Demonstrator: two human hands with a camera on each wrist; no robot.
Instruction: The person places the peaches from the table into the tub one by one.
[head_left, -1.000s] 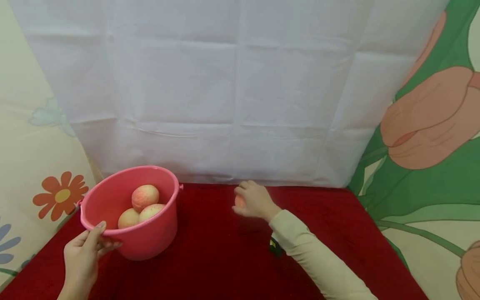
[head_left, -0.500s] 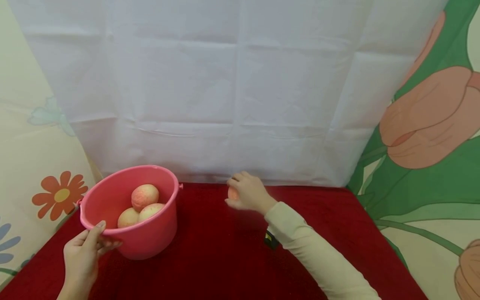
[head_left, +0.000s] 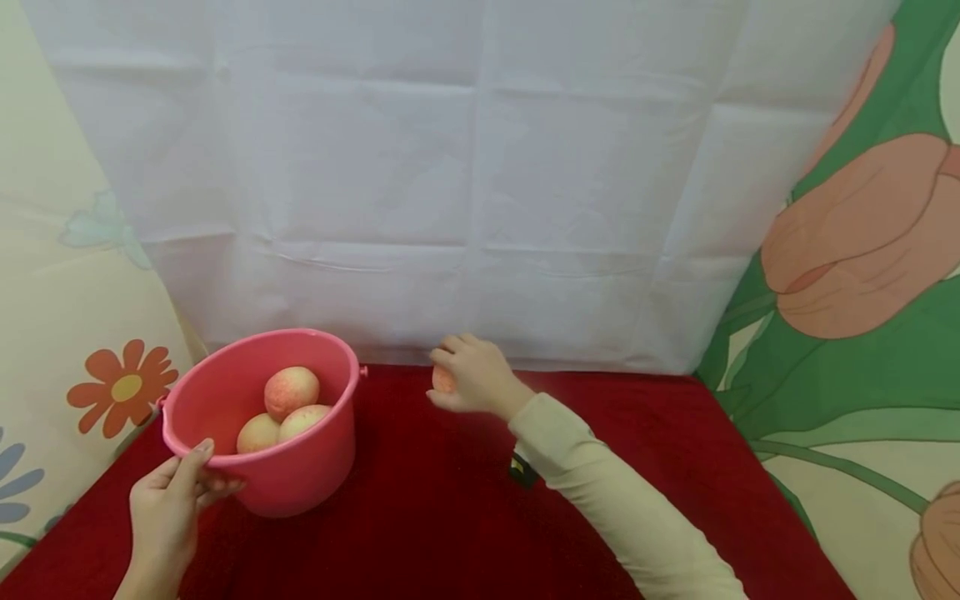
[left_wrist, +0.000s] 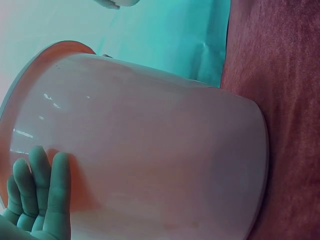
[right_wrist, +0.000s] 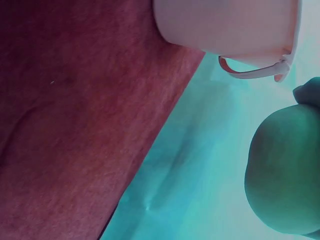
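Observation:
A pink bucket (head_left: 307, 475) stands at the left of the table with three peaches (head_left: 291, 393) inside it. My left hand (head_left: 165, 508) pinches its near rim, thumb over the edge. In the left wrist view the fingers (left_wrist: 59, 185) lie along the bucket's outer wall (left_wrist: 150, 140). To the right of the bucket, my right hand (head_left: 480, 375) grips another peach (head_left: 443, 379) above the table's far part. That peach (right_wrist: 285, 170) looks large at the right of the right wrist view, its far side hidden by the frame edge.
Dark red cloth (head_left: 420, 517) covers the table. A white sheet (head_left: 480, 208) hangs behind its far edge. The bucket's handle (right_wrist: 250, 75) hangs down on its far side. Flower-patterned cloth (head_left: 847, 233) borders the right side, and similar cloth is on the left.
My right hand has moved left and slightly farther back with the peach, closer to the bucket. The left hand and the bucket have stayed in place.

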